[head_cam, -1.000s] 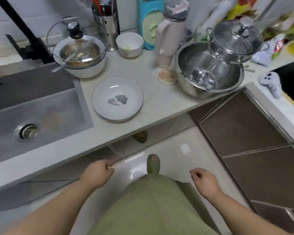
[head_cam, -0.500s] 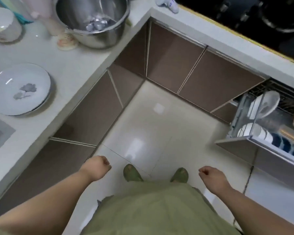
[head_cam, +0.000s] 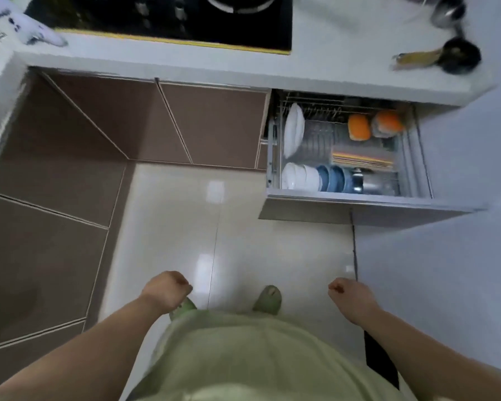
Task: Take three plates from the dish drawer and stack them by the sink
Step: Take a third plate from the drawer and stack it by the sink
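Two empty grips: the left grip (head_cam: 167,290) and right grip (head_cam: 350,299) hang loosely curled, holding nothing. Ahead, well apart, the dish drawer (head_cam: 347,195) stands open, with white plates (head_cam: 293,128) upright in its left rack. The step looks like fetching a plate, and the next move calls for stepping closer and reaching in. No writing is legible.

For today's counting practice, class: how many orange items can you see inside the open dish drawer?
2. One orange item lies at the back of the dish drawer, right of the upright white plates; the second orange item is beside it, further right. Others may be hidden.
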